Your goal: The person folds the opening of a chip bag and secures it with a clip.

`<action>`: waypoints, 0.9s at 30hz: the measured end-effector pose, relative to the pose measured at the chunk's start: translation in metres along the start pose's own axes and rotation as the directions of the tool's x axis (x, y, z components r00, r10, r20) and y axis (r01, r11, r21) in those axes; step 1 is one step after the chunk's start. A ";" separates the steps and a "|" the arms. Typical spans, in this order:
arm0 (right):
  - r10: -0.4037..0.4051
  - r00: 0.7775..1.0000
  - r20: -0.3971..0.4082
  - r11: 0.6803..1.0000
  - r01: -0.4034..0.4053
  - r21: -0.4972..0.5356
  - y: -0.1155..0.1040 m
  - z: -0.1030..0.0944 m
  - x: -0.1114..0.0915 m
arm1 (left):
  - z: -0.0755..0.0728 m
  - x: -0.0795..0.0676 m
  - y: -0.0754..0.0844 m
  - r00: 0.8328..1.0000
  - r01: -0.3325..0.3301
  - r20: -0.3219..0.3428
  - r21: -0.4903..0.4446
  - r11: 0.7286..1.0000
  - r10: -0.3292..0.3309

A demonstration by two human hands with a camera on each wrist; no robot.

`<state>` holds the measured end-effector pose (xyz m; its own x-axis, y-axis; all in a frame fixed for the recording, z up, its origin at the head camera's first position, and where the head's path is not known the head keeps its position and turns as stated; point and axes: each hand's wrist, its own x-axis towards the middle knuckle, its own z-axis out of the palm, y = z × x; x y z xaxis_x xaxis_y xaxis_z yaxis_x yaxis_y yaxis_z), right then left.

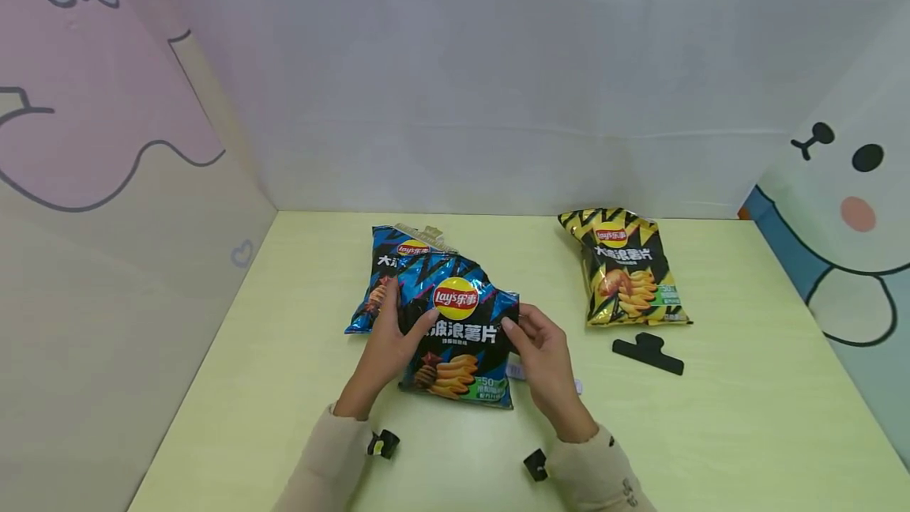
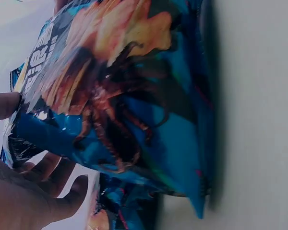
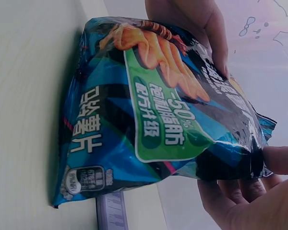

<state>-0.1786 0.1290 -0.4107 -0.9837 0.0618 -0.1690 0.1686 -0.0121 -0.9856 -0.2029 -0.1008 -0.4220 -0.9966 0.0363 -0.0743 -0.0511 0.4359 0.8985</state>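
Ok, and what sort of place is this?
Probably an indoor staged tabletop setup, perhaps a recording booth: a pale table meets a plain, creased white backdrop, with cartoon-printed panels at left and right.

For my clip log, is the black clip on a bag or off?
Off: the black clip lies on the table, apart from the yellow-and-black bag.
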 end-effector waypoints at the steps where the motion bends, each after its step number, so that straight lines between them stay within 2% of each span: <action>1: 0.000 1.000 0.002 1.000 0.000 0.003 0.000 0.000 0.000 | -0.001 0.001 0.001 1.000 -0.011 -0.005 -0.003 1.000 0.011; 9: -0.007 1.000 -0.007 1.000 0.007 0.020 -0.002 -0.002 0.000 | -0.004 0.010 0.006 0.995 -0.097 -0.018 -0.058 0.994 0.096; 17: -0.015 1.000 -0.009 1.000 0.015 0.027 -0.002 -0.004 0.001 | -0.007 0.020 0.017 0.987 -0.155 -0.043 -0.101 0.983 0.152; 19: -0.012 1.000 -0.009 1.000 0.013 0.025 -0.003 -0.003 0.000 | -0.009 0.022 0.021 0.979 -0.200 -0.057 -0.098 0.975 0.195; 23: -0.009 1.000 -0.010 1.000 0.010 0.017 -0.003 -0.003 -0.002 | -0.013 0.027 0.030 0.950 -0.306 -0.085 -0.083 0.948 0.299; 27: -0.006 1.000 -0.007 1.000 0.006 0.018 -0.004 -0.003 -0.004 | -0.017 0.030 0.036 0.925 -0.368 -0.114 -0.046 0.929 0.361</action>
<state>-0.1755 0.1315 -0.4062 -0.9842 0.0689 -0.1630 0.1613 -0.0299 -0.9865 -0.2355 -0.0994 -0.3849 -0.9482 0.0883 0.3052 0.3164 0.3498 0.8818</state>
